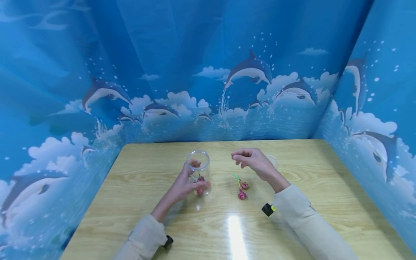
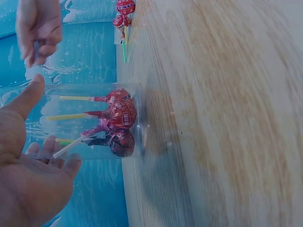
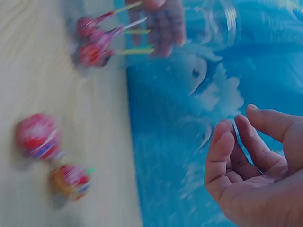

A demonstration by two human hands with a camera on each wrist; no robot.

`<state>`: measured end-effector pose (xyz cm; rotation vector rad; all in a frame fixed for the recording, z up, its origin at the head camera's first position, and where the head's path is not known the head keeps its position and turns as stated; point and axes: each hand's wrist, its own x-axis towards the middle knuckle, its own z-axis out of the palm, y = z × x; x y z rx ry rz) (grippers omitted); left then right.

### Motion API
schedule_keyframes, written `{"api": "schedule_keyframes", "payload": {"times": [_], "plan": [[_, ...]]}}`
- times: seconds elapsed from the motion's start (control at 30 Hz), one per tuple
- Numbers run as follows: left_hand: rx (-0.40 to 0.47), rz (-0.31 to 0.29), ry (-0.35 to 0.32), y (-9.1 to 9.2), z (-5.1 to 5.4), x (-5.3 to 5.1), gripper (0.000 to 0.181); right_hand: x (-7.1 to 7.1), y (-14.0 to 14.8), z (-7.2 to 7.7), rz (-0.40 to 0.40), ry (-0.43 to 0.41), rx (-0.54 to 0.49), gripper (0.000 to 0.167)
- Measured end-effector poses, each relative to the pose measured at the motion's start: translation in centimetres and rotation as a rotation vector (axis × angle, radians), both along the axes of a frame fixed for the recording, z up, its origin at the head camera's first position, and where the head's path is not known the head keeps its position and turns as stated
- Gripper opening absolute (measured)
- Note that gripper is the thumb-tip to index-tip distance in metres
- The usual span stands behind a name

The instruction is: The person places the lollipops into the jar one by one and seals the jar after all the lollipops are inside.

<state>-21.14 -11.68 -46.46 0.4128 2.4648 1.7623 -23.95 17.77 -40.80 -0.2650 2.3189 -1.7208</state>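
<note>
My left hand (image 1: pixel 190 182) grips a clear plastic jar (image 2: pixel 94 156) that stands upright on the table, thumb on one side and fingers round the other. Several wrapped lollipops (image 2: pixel 122 113) lie heads-down at the jar's bottom, their sticks leaning up. In the air to the right of the jar is my right hand (image 1: pixel 255 161), its fingers loosely bent and nothing between them, as the right wrist view shows. Below that hand two more lollipops (image 1: pixel 242 195) with red wrappers lie on the table; one has a green stick (image 1: pixel 236 177).
Behind the right hand a clear round lid (image 1: pixel 273 160) lies on the wooden table (image 1: pixel 146 224), partly hidden by the wrist. Blue curtains (image 1: pixel 195 54) printed with dolphins stand round the back and sides of the table.
</note>
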Motion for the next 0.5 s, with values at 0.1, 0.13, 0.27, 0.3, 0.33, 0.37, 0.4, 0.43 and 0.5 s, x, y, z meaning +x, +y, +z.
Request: {"api": "schedule_keyframes", "payload": {"times": [0.1, 0.13, 0.27, 0.3, 0.33, 0.37, 0.4, 0.43, 0.5], "plan": [[0.002, -0.005, -0.008, 0.0, -0.1, 0.0, 0.075, 0.4, 1.3, -1.5, -0.036, -0.037, 0.007, 0.036], [0.002, -0.005, -0.011, 0.0, -0.1, 0.0, 0.075, 0.6, 1.7, -2.0, -0.043, -0.044, 0.01, 0.037], [-0.009, -0.001, -0.01, -0.1, -0.1, 0.0, 0.076, 1.2, 2.9, -3.9, -0.059, -0.063, 0.014, 0.038], [-0.012, -0.001, -0.005, -0.1, -0.1, 0.0, 0.076, 1.3, 3.1, -4.3, -0.061, -0.064, 0.019, 0.038], [-0.008, -0.003, -0.003, -0.1, -0.1, 0.0, 0.076, 1.5, 3.3, -4.8, -0.06, -0.06, 0.027, 0.038], [-0.005, -0.006, 0.001, -0.1, -0.1, 0.0, 0.076, 1.7, 3.5, -5.1, -0.061, -0.059, 0.037, 0.038], [-0.002, -0.007, 0.007, -0.1, -0.1, 0.0, 0.076, 1.8, 3.7, -5.5, -0.064, -0.062, 0.044, 0.038], [0.004, -0.013, 0.004, -0.1, 0.0, 0.0, 0.076, 2.0, 3.9, -5.8, -0.073, -0.065, 0.051, 0.037], [0.013, -0.018, 0.003, 0.0, -0.1, 0.0, 0.076, 2.3, 4.2, -6.4, -0.081, -0.067, 0.062, 0.036]]}}
